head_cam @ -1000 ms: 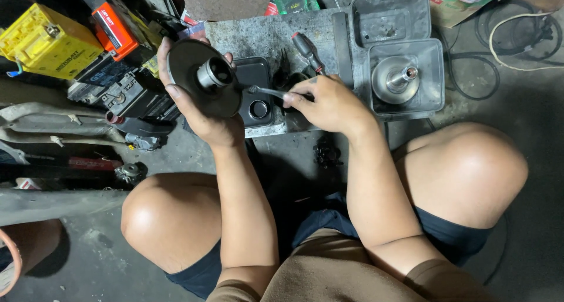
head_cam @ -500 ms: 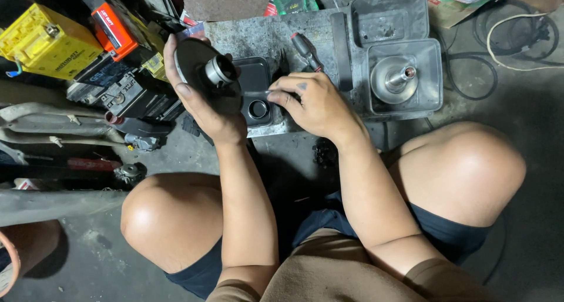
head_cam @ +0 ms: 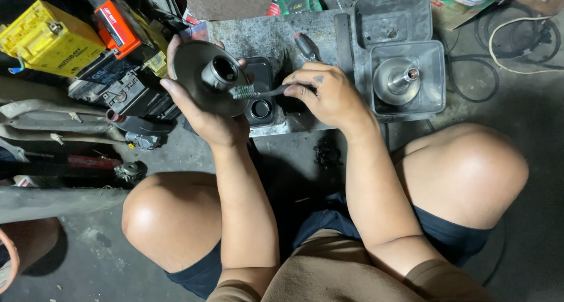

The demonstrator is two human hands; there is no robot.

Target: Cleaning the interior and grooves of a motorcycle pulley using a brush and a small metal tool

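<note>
Left hand (head_cam: 205, 111) grips a metal disc (head_cam: 200, 79), palm hidden; right hand (head_cam: 329, 96) pinches a brush (head_cam: 252, 92).

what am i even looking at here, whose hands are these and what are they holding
This is one view from a camera worn on a person's head, looking down at their own knees and hands as they sit on a workshop floor. The left hand holds up a round grey metal disc with a hollow hub. The right hand holds a small brush, bristles against the disc. Ahead lie a grimy metal tray, a square container holding another metal part, and a yellow box.
</note>
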